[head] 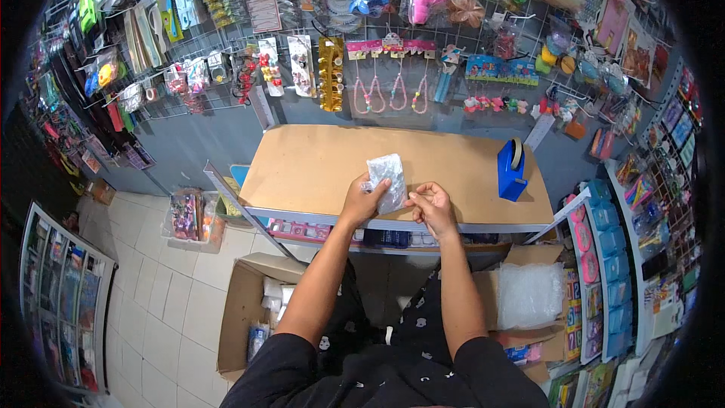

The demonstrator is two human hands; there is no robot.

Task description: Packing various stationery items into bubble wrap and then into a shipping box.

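My left hand point(365, 198) grips a small flat packet in bubble wrap point(391, 173), its thumb across the face of the packet. The packet is held above the front part of a wooden tabletop point(317, 153). Close to the packet's lower right corner is my right hand point(432, 205), its fingers curled and thumb and forefinger near each other; whether they pinch a bit of film or tape is too small to tell. To the right on the tabletop stands a blue tape dispenser point(511, 173) with a roll of tape.
At my left an open cardboard box point(243, 311) holds wrapped packets. A stack of bubble wrap point(531, 294) lies over a box at my right. Beyond the table, a wire grid point(374, 31) carries hair accessories. A plastic bin point(212, 238) stands on the tiled floor.
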